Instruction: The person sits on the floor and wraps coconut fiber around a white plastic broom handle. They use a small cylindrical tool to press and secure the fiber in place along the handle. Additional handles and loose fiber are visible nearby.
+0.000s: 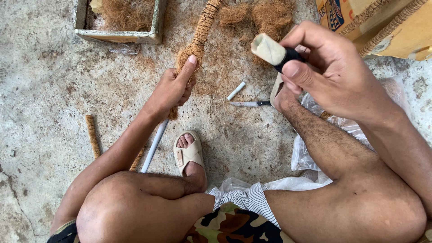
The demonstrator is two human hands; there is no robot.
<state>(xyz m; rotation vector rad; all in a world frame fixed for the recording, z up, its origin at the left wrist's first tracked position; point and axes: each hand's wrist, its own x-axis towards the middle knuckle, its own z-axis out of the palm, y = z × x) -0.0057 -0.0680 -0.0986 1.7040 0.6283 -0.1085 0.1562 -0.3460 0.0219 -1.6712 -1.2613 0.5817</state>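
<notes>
A left hand [173, 87] gripped a coir-wrapped pole [198, 36] while the right hand [326, 67] held a thread spool [274, 51] above a knife [249, 104] on the concrete floor [49, 76].

Soft even daylight, faint shadows, sharp focus, no glare

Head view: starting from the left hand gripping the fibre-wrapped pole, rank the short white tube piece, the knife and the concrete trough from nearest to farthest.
From the left hand on the fibre-wrapped pole:
1. Short white tube piece, on the floor just to its right.
2. Knife, a little farther right, lying flat.
3. Concrete trough, up at the top left.
</notes>
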